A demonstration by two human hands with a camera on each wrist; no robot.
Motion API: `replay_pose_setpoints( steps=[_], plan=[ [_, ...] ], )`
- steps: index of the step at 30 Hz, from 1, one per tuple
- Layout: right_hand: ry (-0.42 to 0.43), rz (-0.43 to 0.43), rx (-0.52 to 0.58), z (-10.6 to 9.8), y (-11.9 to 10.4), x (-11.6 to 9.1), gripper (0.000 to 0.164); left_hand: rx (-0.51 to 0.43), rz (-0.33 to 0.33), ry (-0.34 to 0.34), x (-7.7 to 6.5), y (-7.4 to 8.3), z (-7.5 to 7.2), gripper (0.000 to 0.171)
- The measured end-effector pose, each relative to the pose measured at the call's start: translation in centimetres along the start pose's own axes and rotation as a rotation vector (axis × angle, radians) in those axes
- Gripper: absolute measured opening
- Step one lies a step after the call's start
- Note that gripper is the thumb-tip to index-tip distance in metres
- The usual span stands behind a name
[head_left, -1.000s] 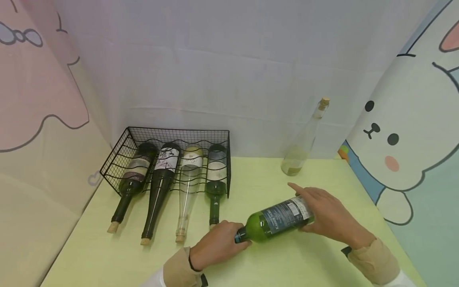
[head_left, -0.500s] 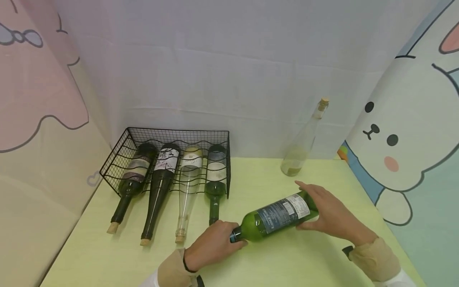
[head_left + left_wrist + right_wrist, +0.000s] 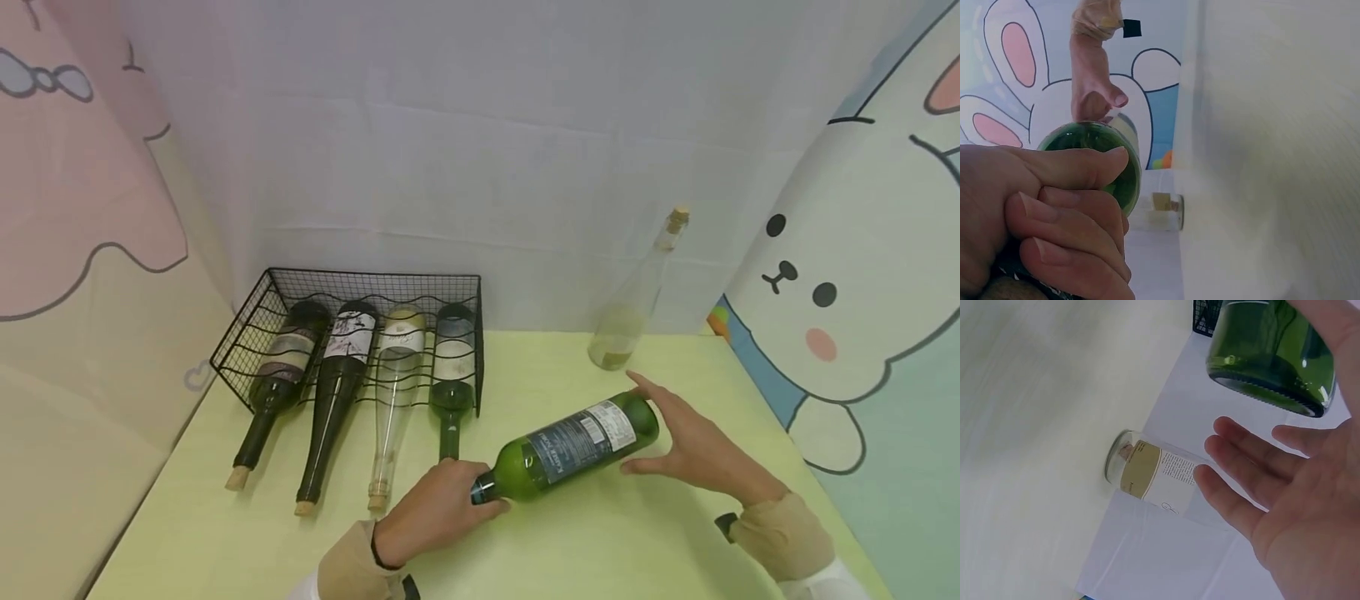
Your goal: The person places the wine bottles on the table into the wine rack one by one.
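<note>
A green wine bottle (image 3: pixel 567 450) with a dark blue and white label lies nearly level above the table, its base tipped up to the right. My left hand (image 3: pixel 442 508) grips its neck, fingers curled round it in the left wrist view; the mouth is hidden in the hand. Beside the base is my right hand (image 3: pixel 693 446), thumb and fingers spread. In the right wrist view, a gap shows between the right fingers (image 3: pixel 1229 500) and the bottle's base (image 3: pixel 1272 381).
A black wire rack (image 3: pixel 375 272) at the back left holds several corked bottles, including a dark bottle (image 3: pixel 335 408) and a clear bottle (image 3: pixel 392 417), necks toward me. Another clear corked bottle (image 3: pixel 626 321) stands upright on the yellow-green table (image 3: pixel 540 367) at the back right.
My right hand has come off the bottle's base, which it held a second ago. The bottle has shifted slightly left with my left hand.
</note>
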State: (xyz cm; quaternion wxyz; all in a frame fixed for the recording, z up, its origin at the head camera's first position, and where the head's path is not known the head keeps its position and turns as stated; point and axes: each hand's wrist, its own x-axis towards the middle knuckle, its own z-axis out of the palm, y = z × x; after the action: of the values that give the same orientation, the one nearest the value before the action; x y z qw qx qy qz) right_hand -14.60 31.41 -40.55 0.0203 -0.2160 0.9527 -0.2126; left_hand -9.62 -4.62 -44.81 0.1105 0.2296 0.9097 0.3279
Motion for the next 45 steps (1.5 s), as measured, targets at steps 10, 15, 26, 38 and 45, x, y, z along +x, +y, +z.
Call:
replay_pose_setpoints(
  steps=[10, 15, 26, 38, 45],
  plan=[
    [0.034, 0.026, 0.091, 1.0, 1.1, 1.1, 0.105, -0.133, -0.042, 0.053, -0.4, -0.2, -2.0, 0.035],
    [0.053, 0.018, 0.154, 2.0, 1.4, 2.6, 0.081, -0.156, -0.063, 0.087, -0.6, -0.5, -3.7, 0.037],
    [0.078, 0.011, 0.398, 5.1, 0.5, 7.3, 0.053, -0.192, -0.242, 0.139, -1.4, -0.6, -6.7, 0.066],
    [0.072, 0.040, 0.617, 7.3, -3.7, 10.6, 0.051, -0.296, -0.383, 0.258, -2.0, -1.6, -8.4, 0.085],
    [0.110, 0.024, 0.785, 8.4, -7.6, 13.1, 0.048, -0.470, -0.340, 0.300, -2.1, -2.3, -8.5, 0.058]
  ],
)
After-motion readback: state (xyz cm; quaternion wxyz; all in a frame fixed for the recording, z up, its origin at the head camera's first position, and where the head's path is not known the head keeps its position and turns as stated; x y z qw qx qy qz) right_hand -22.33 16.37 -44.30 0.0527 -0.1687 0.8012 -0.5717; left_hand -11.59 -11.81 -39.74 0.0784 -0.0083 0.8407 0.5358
